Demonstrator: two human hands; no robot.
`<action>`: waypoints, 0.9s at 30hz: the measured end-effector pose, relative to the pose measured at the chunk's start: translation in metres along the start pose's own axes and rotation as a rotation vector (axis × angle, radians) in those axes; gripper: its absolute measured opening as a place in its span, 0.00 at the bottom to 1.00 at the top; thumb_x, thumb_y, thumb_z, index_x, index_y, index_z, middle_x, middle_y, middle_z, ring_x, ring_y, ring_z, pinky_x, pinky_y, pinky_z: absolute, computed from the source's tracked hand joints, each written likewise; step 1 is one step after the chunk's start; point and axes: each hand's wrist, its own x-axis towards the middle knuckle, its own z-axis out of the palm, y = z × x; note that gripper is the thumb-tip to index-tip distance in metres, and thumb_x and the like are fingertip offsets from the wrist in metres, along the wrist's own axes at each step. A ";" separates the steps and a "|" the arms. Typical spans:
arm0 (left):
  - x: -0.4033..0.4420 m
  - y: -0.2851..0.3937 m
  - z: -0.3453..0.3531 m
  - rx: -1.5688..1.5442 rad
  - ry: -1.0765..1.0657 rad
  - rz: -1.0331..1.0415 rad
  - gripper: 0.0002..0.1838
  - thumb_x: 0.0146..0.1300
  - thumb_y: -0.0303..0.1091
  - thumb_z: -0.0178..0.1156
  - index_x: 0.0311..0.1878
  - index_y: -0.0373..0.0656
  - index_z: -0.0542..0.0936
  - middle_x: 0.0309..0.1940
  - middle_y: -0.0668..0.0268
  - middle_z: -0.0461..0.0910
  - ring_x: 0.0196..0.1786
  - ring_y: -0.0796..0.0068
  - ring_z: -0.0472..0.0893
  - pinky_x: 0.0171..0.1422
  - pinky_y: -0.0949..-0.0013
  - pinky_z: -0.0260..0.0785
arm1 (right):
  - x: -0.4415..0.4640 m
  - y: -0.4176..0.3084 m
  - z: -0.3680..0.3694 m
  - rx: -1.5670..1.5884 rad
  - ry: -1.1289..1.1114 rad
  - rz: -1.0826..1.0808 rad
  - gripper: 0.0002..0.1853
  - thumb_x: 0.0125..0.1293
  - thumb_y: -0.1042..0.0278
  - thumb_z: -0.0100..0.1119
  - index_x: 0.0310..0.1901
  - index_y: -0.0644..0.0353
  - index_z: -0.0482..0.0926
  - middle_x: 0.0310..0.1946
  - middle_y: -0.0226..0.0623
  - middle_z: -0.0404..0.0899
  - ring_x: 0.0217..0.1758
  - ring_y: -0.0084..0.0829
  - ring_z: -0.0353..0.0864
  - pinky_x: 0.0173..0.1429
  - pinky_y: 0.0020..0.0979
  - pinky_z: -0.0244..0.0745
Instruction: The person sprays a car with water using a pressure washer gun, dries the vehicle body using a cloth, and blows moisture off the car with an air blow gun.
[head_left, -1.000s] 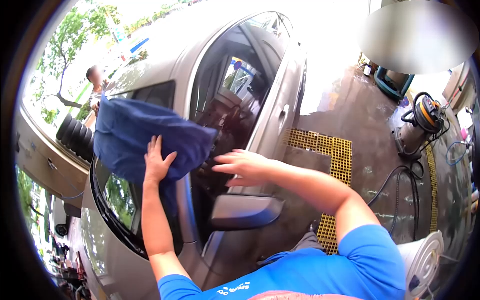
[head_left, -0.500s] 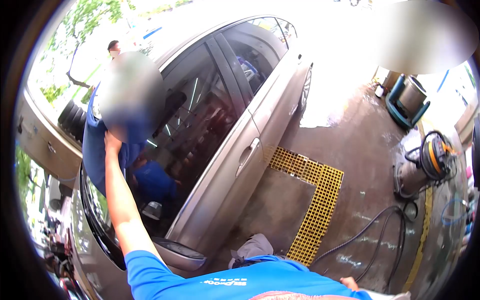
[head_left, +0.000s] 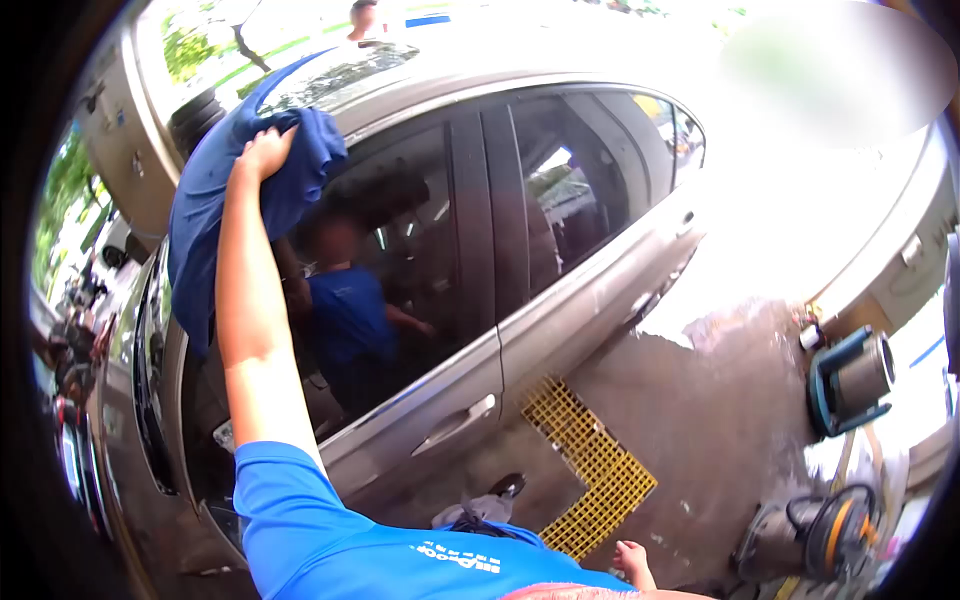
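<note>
My left hand reaches up to the front of the car roof, closed around a bunched part of a large blue cloth. The cloth drapes over the windshield and the front pillar, its gathered end lying by the top of the front side window. Beneath it stands a silver-beige car with dark windows that reflect my blue shirt. Low beside my body, my right hand hangs away from the car. Its fingers look curled, with nothing visible in them.
A yellow floor grating lies beside the car on the wet floor. To the right are a vacuum cleaner and a blue-framed machine. Stacked tires stand beyond the car, and a person is partly visible behind the roof.
My view has swung left, so the car now fills more of it. My left hand, still gripping the cloth, shows higher by the roof edge. My right hand has come further into view.
</note>
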 end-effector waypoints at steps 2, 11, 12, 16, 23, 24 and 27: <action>0.007 0.036 -0.002 0.124 -0.050 0.063 0.41 0.69 0.69 0.31 0.74 0.48 0.60 0.73 0.48 0.58 0.75 0.45 0.57 0.77 0.46 0.48 | 0.030 -0.057 -0.016 -0.061 -0.010 -0.121 0.21 0.66 0.60 0.61 0.57 0.60 0.76 0.31 0.35 0.81 0.22 0.27 0.78 0.23 0.30 0.74; 0.034 0.175 -0.018 0.323 -0.108 0.234 0.30 0.76 0.55 0.28 0.74 0.54 0.60 0.71 0.42 0.58 0.74 0.45 0.59 0.78 0.53 0.50 | 0.149 -0.138 -0.057 -0.175 -0.206 -0.082 0.13 0.63 0.63 0.65 0.42 0.65 0.83 0.28 0.32 0.82 0.28 0.24 0.81 0.35 0.26 0.78; 0.043 0.193 -0.012 0.320 -0.099 0.245 0.29 0.76 0.54 0.28 0.74 0.56 0.60 0.71 0.43 0.58 0.74 0.45 0.58 0.78 0.54 0.51 | 0.157 -0.145 -0.070 -0.157 -0.217 -0.062 0.13 0.63 0.64 0.64 0.44 0.66 0.83 0.27 0.32 0.81 0.25 0.24 0.78 0.30 0.27 0.75; 0.068 0.310 0.005 0.208 -0.045 0.134 0.30 0.74 0.49 0.32 0.72 0.42 0.62 0.69 0.42 0.61 0.73 0.49 0.62 0.77 0.58 0.54 | 0.261 -0.135 -0.163 -0.217 -0.225 -0.124 0.16 0.64 0.63 0.64 0.45 0.68 0.83 0.30 0.38 0.84 0.31 0.27 0.81 0.37 0.32 0.78; 0.106 0.536 0.019 -0.025 0.071 -0.086 0.42 0.68 0.65 0.38 0.70 0.38 0.65 0.69 0.50 0.65 0.72 0.56 0.65 0.76 0.58 0.54 | 0.304 -0.283 -0.336 -0.105 0.064 0.159 0.10 0.56 0.64 0.64 0.36 0.60 0.82 0.23 0.39 0.80 0.23 0.35 0.78 0.28 0.36 0.75; 0.118 0.563 0.025 -0.030 0.080 -0.080 0.41 0.68 0.65 0.38 0.70 0.38 0.65 0.69 0.50 0.65 0.72 0.56 0.65 0.76 0.58 0.55 | 0.357 -0.268 -0.362 -0.162 0.039 -0.062 0.07 0.55 0.63 0.62 0.29 0.57 0.79 0.20 0.38 0.78 0.21 0.36 0.77 0.26 0.36 0.74; 0.138 0.641 0.034 -0.002 0.059 -0.095 0.40 0.69 0.63 0.37 0.70 0.38 0.66 0.69 0.51 0.65 0.72 0.55 0.65 0.75 0.56 0.55 | 0.484 -0.246 -0.428 -0.226 0.048 -0.472 0.11 0.53 0.62 0.56 0.16 0.50 0.74 0.12 0.35 0.72 0.15 0.35 0.73 0.21 0.36 0.69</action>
